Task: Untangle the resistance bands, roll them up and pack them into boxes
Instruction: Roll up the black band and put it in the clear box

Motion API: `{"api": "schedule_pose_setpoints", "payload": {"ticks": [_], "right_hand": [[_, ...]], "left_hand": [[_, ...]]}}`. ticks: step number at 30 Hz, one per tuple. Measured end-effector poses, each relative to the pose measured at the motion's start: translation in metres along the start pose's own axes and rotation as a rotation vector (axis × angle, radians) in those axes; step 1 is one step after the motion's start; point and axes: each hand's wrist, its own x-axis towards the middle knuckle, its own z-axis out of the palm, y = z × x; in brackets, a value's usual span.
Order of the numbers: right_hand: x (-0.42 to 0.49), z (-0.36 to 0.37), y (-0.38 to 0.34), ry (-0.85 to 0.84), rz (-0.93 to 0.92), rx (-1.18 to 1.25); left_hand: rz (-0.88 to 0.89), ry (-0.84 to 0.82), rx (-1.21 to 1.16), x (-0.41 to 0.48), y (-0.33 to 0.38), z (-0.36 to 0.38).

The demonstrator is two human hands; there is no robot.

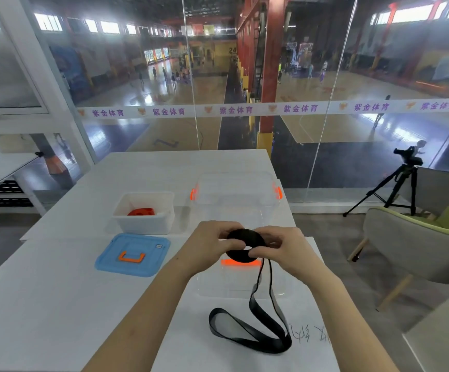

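A black resistance band (245, 244) is partly wound into a thick coil held above the table. My left hand (212, 244) grips the coil's left side and my right hand (282, 251) pinches its right side, thumb across the front. The band's loose end (247, 328) hangs down and lies in a loop on the white table near the front edge. A rolled red band (141, 211) sits inside a small white box (144, 224) at the left. A clear box with orange latches (236, 194) stands open behind my hands.
A blue lid with an orange handle (133, 255) lies flat in front of the white box. Handwriting (309, 336) marks the white table (57, 291) at the lower right. A grey-green chair (406, 245) and a tripod with a camera (403, 178) stand to the right. Glass panels stand behind the table.
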Motion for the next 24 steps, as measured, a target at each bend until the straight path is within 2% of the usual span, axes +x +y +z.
{"api": "schedule_pose_setpoints", "payload": {"ticks": [5,8,14,18,20,24], "right_hand": [[-0.003,0.0,0.004,0.072,0.038,0.149],[-0.004,0.001,0.003,0.113,0.055,0.213],[-0.007,-0.007,-0.002,0.06,0.048,0.064],[-0.006,-0.006,-0.011,0.018,0.005,-0.017],[-0.006,-0.006,-0.01,0.042,-0.008,0.05],[-0.01,-0.005,-0.003,0.1,-0.013,0.182]], "left_hand": [[-0.116,0.176,-0.399,-0.004,-0.003,0.006],[-0.135,0.179,-0.498,-0.006,-0.003,0.008],[-0.116,0.094,-0.12,-0.005,-0.007,-0.004],[0.019,0.051,0.107,-0.004,0.006,0.0],[0.021,0.065,-0.014,-0.005,0.008,0.0],[-0.1,0.149,-0.402,-0.01,0.005,0.001]]}}
